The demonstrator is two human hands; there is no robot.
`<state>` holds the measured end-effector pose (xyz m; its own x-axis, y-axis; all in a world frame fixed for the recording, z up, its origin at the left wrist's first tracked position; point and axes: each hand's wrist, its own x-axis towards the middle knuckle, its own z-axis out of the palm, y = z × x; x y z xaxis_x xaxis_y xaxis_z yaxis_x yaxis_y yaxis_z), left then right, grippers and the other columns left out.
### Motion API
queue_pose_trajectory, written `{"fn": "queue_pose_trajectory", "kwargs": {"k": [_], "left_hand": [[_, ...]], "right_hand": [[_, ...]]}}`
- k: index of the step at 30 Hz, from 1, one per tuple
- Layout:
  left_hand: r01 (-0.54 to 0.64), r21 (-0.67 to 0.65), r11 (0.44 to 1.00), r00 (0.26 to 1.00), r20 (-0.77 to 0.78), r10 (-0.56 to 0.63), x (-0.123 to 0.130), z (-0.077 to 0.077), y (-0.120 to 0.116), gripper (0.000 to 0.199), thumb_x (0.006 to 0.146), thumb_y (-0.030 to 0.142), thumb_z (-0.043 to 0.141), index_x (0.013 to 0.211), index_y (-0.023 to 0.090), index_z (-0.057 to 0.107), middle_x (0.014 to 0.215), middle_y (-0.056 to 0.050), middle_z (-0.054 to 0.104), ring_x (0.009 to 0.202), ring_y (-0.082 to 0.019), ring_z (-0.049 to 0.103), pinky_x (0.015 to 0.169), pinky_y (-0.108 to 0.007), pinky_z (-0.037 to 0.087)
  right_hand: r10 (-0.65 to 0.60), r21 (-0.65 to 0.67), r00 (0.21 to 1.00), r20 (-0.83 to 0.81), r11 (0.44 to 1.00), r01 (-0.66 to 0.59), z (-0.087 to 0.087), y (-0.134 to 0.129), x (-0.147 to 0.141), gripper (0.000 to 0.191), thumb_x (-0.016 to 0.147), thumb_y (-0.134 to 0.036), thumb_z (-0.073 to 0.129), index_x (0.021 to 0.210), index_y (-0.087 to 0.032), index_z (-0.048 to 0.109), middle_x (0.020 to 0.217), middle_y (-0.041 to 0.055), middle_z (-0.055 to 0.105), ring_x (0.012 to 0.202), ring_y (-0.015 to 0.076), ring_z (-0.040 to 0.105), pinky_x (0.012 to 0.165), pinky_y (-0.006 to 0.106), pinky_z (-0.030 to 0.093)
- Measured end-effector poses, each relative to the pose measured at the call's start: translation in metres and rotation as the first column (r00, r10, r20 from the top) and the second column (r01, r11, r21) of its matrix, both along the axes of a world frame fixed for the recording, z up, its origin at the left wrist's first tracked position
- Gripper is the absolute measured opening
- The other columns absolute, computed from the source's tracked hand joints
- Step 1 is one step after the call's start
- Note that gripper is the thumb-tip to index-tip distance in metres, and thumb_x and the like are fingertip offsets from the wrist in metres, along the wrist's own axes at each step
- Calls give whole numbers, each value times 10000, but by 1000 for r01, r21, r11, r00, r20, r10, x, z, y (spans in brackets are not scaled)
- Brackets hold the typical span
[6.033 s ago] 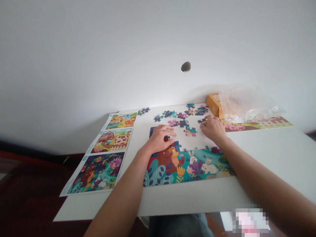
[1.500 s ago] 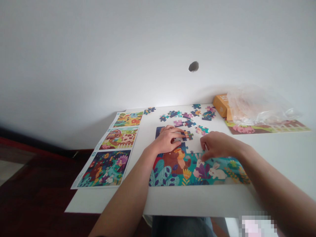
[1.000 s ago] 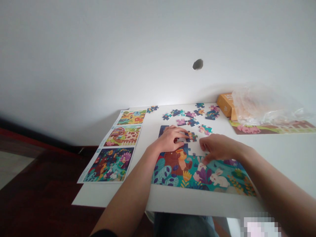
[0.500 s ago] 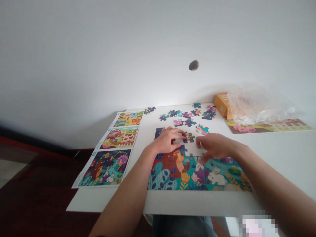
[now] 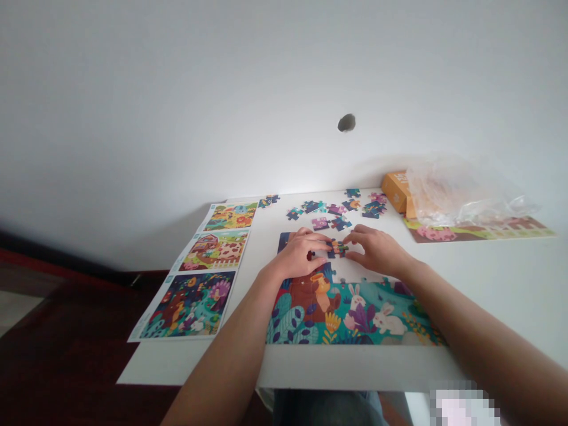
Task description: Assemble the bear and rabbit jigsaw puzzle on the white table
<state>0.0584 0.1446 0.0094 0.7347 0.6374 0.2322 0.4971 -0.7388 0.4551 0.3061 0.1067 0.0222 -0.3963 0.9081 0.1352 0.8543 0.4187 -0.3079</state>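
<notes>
A partly joined puzzle [image 5: 355,319] with a bear and white rabbits lies on the white table [image 5: 346,365]. My left hand [image 5: 303,253] rests over its upper left part, fingertips at the left side of a dark puzzle piece [image 5: 338,248]. From the right, my right hand [image 5: 373,251] pinches that same piece between thumb and fingers. The piece sits above the joined rows, beside the gap in the picture. Loose pieces [image 5: 322,223] lie just beyond both hands.
At the left is a sheet with three printed pictures [image 5: 189,305]. An orange box [image 5: 396,192] and a clear plastic bag [image 5: 470,192] stand at the back right, by a strip of farm puzzle [image 5: 488,229]. Several more pieces [image 5: 374,209] lie near the wall.
My right hand has moved left and up, from above the rabbits to the piece, and closed on it. My left hand has hardly moved.
</notes>
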Motion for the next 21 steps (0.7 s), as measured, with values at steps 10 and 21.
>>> {"fn": "queue_pose_trajectory", "kwargs": {"k": [10,21], "left_hand": [[-84,48,995,996,22,83,-1,-4,2,259,866,293,647,1110,283,731,1240,-5,686,1131,-244,569,1022,-422,420],[-603,92,792,792,-49,608,-19,-21,21,345,865,404,618,1188,298,676,1427,-69,560,1330,-367,439,1043,-629,349]], "right_hand": [[39,67,998,-56,997,-35,-11,1,-4,239,909,-338,601,1112,-253,693,1075,80,623,942,223,633,844,351,510],[-136,110,990,-30,984,138,-20,15,7,243,898,-305,586,1085,-224,720,1215,112,634,1087,274,557,956,421,445]]}}
